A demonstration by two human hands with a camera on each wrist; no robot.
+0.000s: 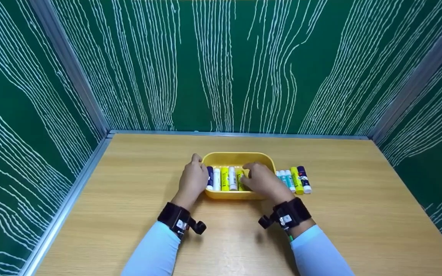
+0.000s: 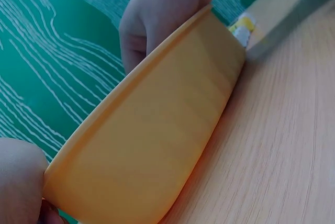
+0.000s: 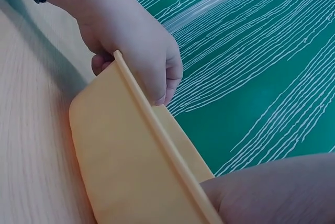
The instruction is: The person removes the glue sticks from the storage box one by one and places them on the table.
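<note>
A yellow plastic bin (image 1: 233,195) stands on the table, with several glue sticks side by side in it: a dark blue one (image 1: 210,178), white ones (image 1: 216,180) and yellow ones (image 1: 225,179). My left hand (image 1: 195,177) grips the bin's left end, its thumb and fingers on either side of the rim in the right wrist view. Inside the bin, my right hand (image 1: 264,179) has its thumb and index finger at the rightmost yellow glue stick (image 1: 240,180), pinching it. In the left wrist view the bin wall hides that hand's fingertips.
Just right of the bin, more glue sticks lie in a row on the wooden table (image 1: 152,230): teal-and-white ones (image 1: 289,181), a yellow one (image 1: 297,180) and a dark blue one (image 1: 304,179). Green panels with white lines (image 1: 186,76) enclose the table's back and sides.
</note>
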